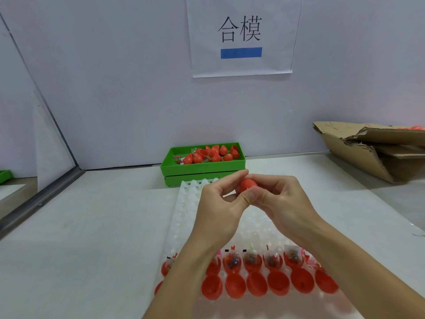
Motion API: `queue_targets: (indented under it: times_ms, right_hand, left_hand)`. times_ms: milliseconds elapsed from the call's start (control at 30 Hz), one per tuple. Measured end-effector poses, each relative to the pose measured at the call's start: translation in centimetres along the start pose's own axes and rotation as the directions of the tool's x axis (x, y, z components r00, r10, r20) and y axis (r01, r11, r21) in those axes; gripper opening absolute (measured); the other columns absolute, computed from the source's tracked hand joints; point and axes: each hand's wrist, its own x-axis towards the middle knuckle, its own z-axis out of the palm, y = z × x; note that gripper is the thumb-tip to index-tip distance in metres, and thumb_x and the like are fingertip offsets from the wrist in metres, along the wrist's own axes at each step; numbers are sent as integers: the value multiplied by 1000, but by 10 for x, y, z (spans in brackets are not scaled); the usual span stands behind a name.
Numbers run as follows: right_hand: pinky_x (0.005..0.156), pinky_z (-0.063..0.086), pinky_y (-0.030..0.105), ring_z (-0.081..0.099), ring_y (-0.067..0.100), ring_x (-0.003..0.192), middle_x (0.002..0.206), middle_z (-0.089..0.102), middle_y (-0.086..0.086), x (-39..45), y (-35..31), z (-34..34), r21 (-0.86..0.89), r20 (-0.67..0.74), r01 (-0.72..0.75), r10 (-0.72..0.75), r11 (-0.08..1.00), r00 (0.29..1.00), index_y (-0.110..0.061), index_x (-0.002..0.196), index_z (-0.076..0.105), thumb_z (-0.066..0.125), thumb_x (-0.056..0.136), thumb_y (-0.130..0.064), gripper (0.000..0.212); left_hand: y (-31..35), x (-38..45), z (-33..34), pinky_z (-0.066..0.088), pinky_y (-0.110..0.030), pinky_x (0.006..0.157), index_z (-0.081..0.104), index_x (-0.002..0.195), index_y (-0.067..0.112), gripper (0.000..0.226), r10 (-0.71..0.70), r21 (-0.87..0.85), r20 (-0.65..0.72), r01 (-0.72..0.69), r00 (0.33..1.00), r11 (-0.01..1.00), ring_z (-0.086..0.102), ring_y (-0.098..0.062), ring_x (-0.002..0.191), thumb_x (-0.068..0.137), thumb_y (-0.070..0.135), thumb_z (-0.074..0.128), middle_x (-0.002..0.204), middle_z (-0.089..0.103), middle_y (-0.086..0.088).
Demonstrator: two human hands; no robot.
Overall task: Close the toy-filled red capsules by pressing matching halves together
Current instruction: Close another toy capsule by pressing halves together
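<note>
A red capsule [247, 184] is held up over the white dimpled tray [188, 203], between both hands. My left hand [220, 203] pinches its left side with thumb and fingers, and my right hand [282, 203] grips its right side. Near the tray's front, a row of red capsule halves holds bagged toys [250, 261]. In front of that row lie several empty red halves [257, 286], open side up. My forearms cover part of both rows.
A green bin [202, 166] against the back wall holds several red capsules and halves. A torn cardboard box [377, 153] lies at the right. A paper sign [241, 35] hangs on the wall. A metal rail [41, 203] borders the table's left.
</note>
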Motion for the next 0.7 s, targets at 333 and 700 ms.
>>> queue_targets:
  times_ms: [333, 700]
  right_hand:
    - [86, 60, 32, 71, 35, 100, 108, 70, 31, 0, -22, -6, 327, 144, -278, 244, 903, 959, 11, 107, 67, 60, 86, -38, 54]
    - [61, 58, 28, 73, 30, 77, 93, 73, 27, -1, -23, -2, 217, 28, -364, 367, 906, 930, 3, 91, 78, 44, 96, -51, 64]
  left_hand:
    - [8, 1, -9, 56, -19, 82, 67, 122, 30, 45, 133, 153, 42, -138, 990, 979, 64, -2, 110, 81, 14, 80, 113, 71, 15]
    - [2, 6, -9, 58, -30, 83, 70, 111, 5, 22, -121, -255, -36, 108, 992, 961, 72, -22, 101, 99, 17, 56, 103, 76, -10]
